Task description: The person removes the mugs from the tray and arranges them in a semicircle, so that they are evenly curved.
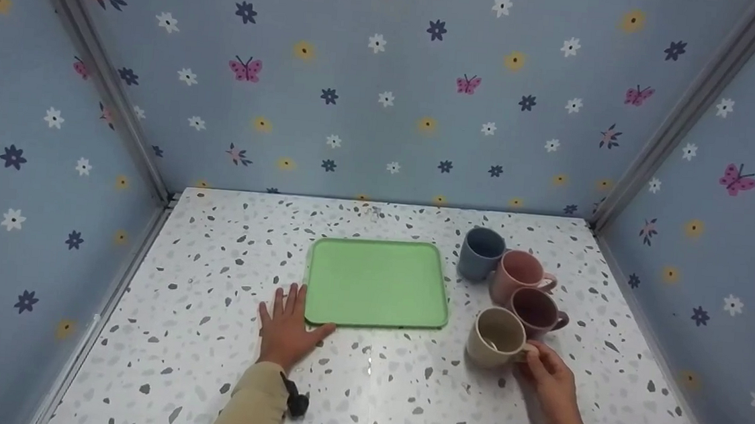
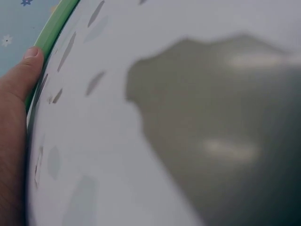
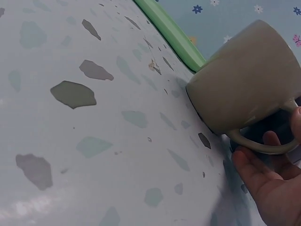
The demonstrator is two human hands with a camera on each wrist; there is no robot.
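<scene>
My right hand [image 1: 552,377] pinches the handle of a beige mug [image 1: 497,339], the nearest of a group of mugs on the right. In the right wrist view the beige mug [image 3: 249,77] has thumb and fingers around its handle. My left hand [image 1: 289,330] lies flat with fingers spread at the near left corner of a green tray [image 1: 378,285]; its thumb is along the tray's front edge. Behind the beige mug stand a dark maroon mug [image 1: 534,312], a pink mug [image 1: 520,277] and a blue-grey mug [image 1: 482,254].
A white speckled table [image 1: 212,253] lies under everything. Flowered blue panels [image 1: 387,91] rise at the back and both sides, joined by grey metal posts [image 1: 695,109]. A black strap device [image 1: 295,401] sits on the left wrist.
</scene>
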